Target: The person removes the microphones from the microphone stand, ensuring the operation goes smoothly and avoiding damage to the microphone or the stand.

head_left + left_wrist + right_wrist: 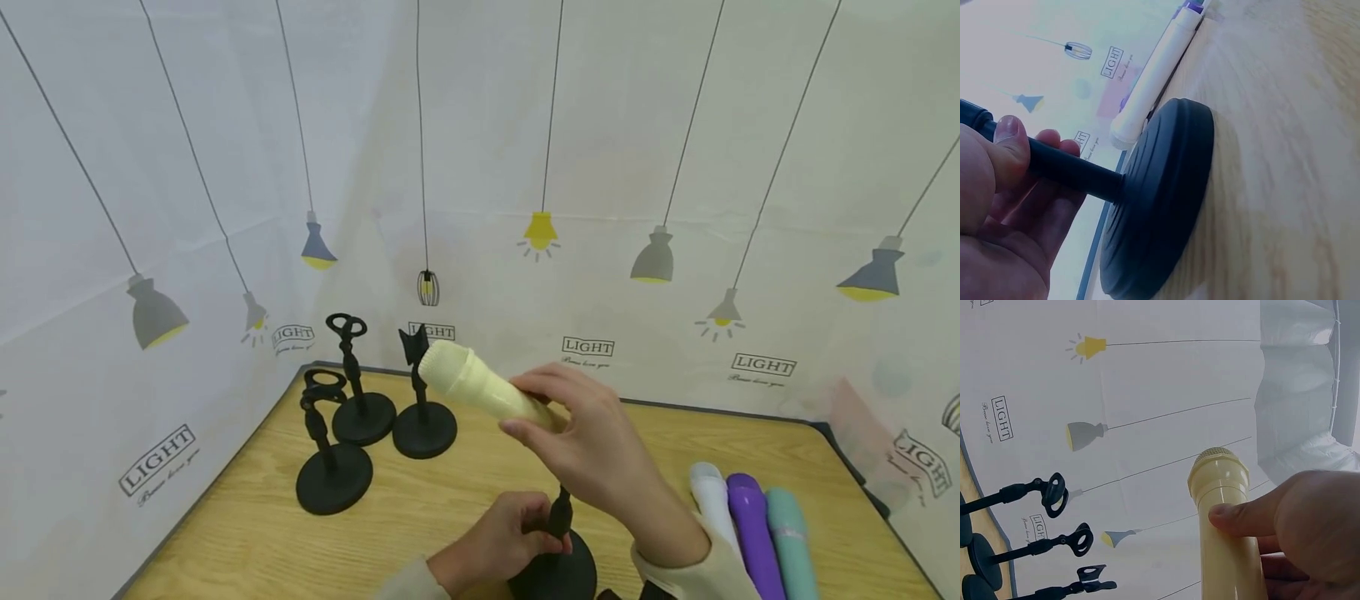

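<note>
A pale yellow microphone [487, 387] is held tilted in the air by my right hand [592, 433], its head pointing up and left in the head view. The right wrist view shows the thumb and fingers around the body of the microphone [1229, 544]. Below it, my left hand [498, 537] grips the stem of a black microphone stand [562, 575]. In the left wrist view, thumb and fingers wrap the stem above the round base [1160, 200]. The right hand and forearm hide the top of this stand in the head view.
Three more black stands [333, 479] [365, 417] [424, 429] are grouped at the table's back left. On the right lie a white microphone [712, 500], a purple microphone [752, 533] and a mint green microphone [791, 542], side by side. A lamp-printed cloth [480, 167] walls the wooden table.
</note>
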Demonstrator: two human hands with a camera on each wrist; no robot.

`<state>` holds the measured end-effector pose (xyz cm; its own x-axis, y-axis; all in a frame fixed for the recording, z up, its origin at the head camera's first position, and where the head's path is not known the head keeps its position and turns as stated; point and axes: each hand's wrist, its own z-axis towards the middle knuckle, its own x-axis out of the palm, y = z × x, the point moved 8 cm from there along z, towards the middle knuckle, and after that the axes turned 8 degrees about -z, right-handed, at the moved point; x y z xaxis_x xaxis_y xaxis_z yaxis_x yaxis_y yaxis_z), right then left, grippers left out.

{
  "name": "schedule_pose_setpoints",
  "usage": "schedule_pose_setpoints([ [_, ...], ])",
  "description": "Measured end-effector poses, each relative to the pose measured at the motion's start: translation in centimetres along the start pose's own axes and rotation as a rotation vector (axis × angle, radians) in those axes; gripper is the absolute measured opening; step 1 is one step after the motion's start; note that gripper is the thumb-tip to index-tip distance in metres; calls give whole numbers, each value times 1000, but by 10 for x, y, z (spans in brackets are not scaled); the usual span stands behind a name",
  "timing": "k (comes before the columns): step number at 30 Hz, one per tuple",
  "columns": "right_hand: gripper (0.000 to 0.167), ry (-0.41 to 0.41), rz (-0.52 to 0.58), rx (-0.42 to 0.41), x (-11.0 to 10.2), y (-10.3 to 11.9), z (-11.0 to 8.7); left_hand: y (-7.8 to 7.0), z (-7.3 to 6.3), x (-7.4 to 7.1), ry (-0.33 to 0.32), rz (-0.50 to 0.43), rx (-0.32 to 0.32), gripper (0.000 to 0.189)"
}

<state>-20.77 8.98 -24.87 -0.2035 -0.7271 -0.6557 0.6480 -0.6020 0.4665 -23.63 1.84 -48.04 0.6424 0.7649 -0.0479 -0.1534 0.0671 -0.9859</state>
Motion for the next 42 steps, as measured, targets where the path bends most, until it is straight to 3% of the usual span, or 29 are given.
schedule_pose_setpoints([
  [12,29,6,64,-37,6,14,22,2,2,-3,-5,6,-5,2],
  [21,33,-54,98,-118,4,37,36,0,1,-4,-16,2,-14,5],
  [35,36,-181,33,-247,-29,46,22,6,-2,-1,-19,-42,-30,4],
  [42,37,-208,-65,-199,-48,23,9,5,-3,1,-32,-57,-67,6],
])
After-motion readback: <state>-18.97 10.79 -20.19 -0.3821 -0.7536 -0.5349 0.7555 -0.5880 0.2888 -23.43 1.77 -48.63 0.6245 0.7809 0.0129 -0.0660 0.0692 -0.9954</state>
